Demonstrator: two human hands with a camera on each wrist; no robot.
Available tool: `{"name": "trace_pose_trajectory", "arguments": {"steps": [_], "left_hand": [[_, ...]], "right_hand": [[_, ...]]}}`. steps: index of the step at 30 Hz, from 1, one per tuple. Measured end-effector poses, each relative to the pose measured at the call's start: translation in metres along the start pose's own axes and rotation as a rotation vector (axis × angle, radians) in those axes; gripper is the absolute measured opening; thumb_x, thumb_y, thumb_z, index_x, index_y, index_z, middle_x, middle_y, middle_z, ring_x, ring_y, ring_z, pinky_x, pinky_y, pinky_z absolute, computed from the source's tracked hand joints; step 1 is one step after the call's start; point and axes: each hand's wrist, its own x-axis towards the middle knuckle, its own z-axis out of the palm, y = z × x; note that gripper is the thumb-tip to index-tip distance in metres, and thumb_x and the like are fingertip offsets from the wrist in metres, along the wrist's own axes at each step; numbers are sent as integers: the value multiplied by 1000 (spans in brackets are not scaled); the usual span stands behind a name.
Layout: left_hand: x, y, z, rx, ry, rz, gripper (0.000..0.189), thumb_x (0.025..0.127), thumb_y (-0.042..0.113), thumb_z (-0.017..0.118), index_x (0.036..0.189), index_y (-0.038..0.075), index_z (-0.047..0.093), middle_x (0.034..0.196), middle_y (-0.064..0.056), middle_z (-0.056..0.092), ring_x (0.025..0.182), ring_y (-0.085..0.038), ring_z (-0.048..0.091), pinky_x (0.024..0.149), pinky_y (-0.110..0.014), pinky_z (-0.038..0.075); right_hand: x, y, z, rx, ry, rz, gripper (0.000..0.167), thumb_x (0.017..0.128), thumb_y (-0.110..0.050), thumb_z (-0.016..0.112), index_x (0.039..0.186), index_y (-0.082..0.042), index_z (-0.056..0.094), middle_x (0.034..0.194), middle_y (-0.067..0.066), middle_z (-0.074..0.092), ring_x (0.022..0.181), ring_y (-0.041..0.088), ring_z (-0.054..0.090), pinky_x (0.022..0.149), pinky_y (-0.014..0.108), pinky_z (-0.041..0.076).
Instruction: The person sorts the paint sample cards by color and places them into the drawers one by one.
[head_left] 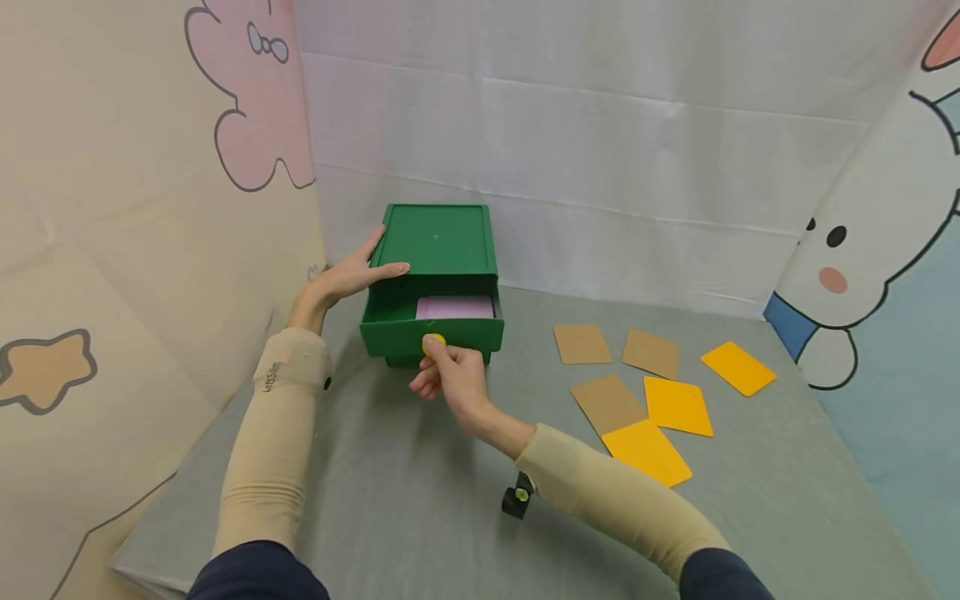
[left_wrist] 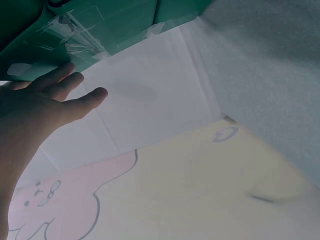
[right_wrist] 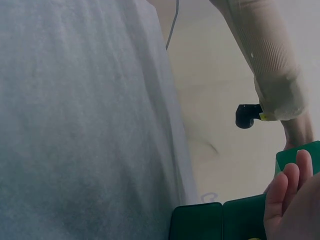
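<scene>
A green box [head_left: 437, 237] stands against the back wall, its drawer [head_left: 390, 339] pulled partly out at the front. Pale pink cards [head_left: 457, 307] lie inside the drawer, on its right side. My left hand [head_left: 348, 275] rests along the box's left side with straight fingers, the thumb over the top's front edge. Those fingers also touch the green wall in the left wrist view. Thumb and index finger of my right hand [head_left: 459, 379] pinch the yellow knob [head_left: 437, 342] on the drawer front. In the right wrist view the knob is almost wholly cut off.
Right of the box, several brown cards [head_left: 582, 344] and orange-yellow cards [head_left: 678, 405] lie spread on the grey cloth-covered table [head_left: 405, 500]. One orange-yellow card touches a brown one. Printed curtains close off the back and both sides.
</scene>
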Motion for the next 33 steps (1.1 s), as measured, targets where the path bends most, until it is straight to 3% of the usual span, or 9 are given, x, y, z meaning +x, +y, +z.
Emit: {"name": "trace_pose_trajectory", "arguments": {"steps": [5,12,17,25,33], "left_hand": [[1,0,-1,-7,-12,-3,101,88,58,58,154,32,-15,161,8,-17,151,-24,-12,119,-62,6],[1,0,-1,-2,-8,2,101,87,61,57,153,34,-15,161,10,-17,152,-24,-11,119,-62,7],[-1,3,-1,2,-14,-1,102,87,61,57,154,32,-14,162,8,-17,152,-25,-10,119,-62,7],[-4,8,-1,-3,-21,-18,100,88,61,57,153,35,-14,161,9,-17,152,-25,-11,118,-64,7],[-6,14,-2,-2,-49,-66,100,88,60,56,152,35,-17,161,8,-19,151,-26,-13,117,-65,5]], "right_hand": [[11,4,0,2,9,-1,42,99,-34,53,73,-3,63,71,27,69,49,16,59,52,31,54],[39,26,-2,16,24,-8,50,94,-49,56,75,-4,64,57,1,67,47,14,60,48,27,53],[49,24,-3,-4,41,-3,50,94,-49,56,75,-3,64,55,0,66,46,14,60,49,28,53],[62,21,-4,-21,42,33,60,95,-50,55,85,9,63,57,3,66,46,14,60,48,25,52],[73,19,-6,-73,39,62,66,95,-51,53,96,15,63,58,2,67,47,13,61,62,43,59]]}}
